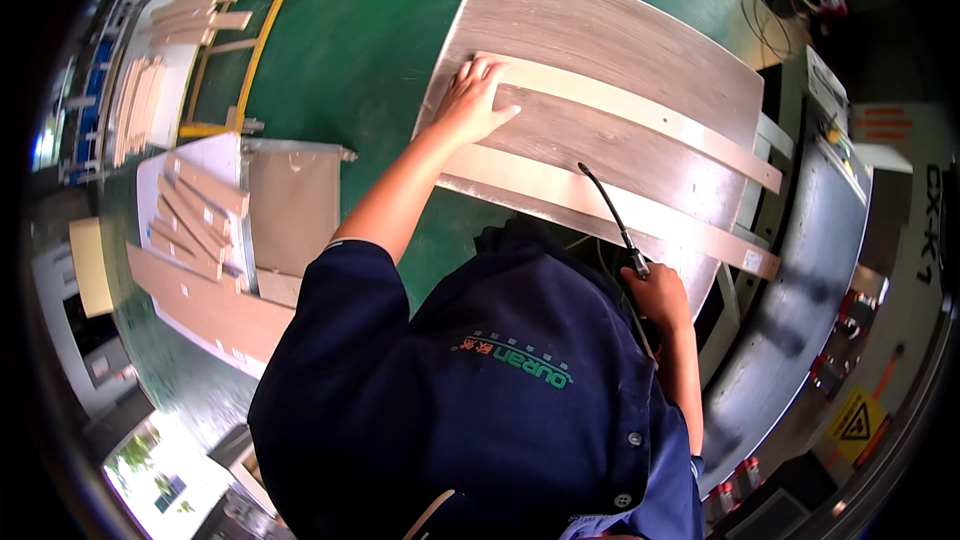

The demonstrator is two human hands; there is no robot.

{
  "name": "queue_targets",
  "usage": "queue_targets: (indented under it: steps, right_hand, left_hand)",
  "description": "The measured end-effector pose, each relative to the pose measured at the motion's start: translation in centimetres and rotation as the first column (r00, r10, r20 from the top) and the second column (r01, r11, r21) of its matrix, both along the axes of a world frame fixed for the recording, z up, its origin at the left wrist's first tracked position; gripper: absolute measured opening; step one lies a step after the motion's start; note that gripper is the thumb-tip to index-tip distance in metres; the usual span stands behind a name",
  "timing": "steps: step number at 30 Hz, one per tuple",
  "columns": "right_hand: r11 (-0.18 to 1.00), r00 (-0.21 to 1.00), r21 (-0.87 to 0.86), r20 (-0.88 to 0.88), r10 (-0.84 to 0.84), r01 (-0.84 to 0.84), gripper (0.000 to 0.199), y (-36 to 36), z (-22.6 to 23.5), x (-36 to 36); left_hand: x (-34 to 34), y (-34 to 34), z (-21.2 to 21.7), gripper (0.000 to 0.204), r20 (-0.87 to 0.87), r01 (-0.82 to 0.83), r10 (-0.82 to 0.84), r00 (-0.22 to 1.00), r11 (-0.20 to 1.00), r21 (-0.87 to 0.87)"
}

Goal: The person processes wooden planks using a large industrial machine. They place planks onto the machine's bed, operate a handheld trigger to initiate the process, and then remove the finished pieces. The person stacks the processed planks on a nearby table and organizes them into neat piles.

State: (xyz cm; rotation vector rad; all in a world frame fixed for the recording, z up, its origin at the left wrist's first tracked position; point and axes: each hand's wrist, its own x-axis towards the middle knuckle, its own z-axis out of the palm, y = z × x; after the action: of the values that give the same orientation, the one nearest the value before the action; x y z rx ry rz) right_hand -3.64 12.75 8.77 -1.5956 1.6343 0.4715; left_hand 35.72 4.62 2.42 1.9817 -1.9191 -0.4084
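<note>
Has the far strip (620,103) lying across the tabletop (600,30), long, flat, narrow and pale, with a small dark spot past its middle and its right end jutting beyond the edge. Has the near strip (690,228) laid roughly alongside, apart from the other, just as pale, with a small white label close to its overhanging right end. Shows grey-brown wood grain on the tabletop between the two. Reaches out the left arm, bare below the elbow, with the left hand (472,108) set over the far strip's left end, fingers fanned a little and thumb stretched wide over the gap between the strips; cannot tell how firmly pressed. Holds the right arm bent and closer to the body, with the right hand (658,295) curled about the handle of the air gun (628,242), fingers closed on it. Points the thin, black, curved nozzle leftward over the near strip; cannot tell whether touching. Has a grey metal bed (825,230) off to the right, past the overhanging ends, then other boards (205,302) and a yellow-framed cart (262,50) well apart on the left.
</note>
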Motion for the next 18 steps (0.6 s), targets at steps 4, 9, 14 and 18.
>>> queue_targets:
  steps: [4,9,14,18]
  right_hand:
    - [0.996,0.996,-0.008,0.016,-0.091,0.091,0.043,2.3,0.6,-1.3]
    - [0.953,0.953,-0.013,0.019,-0.302,0.302,0.042,4.7,0.5,-2.3]
    - [0.847,0.849,-0.064,0.053,-0.526,0.528,0.043,7.2,0.1,-5.8]
    - [0.736,0.738,-0.057,0.08,-0.67,0.675,0.042,8.3,0.9,-6.4]
  left_hand:
    - [-2.9,-5.4,1.3,0.083,0.052,0.176,-0.185,0.981,0.974,0.143]
    - [-6.0,-9.0,-0.8,0.076,0.042,0.34,-0.35,0.936,0.928,0.155]
    - [-6.2,-11.0,-2.7,0.062,0.052,0.412,-0.416,0.908,0.909,0.063]
    - [-6.7,-10.2,-2.1,0.058,-0.017,0.479,-0.479,0.878,0.876,0.061]
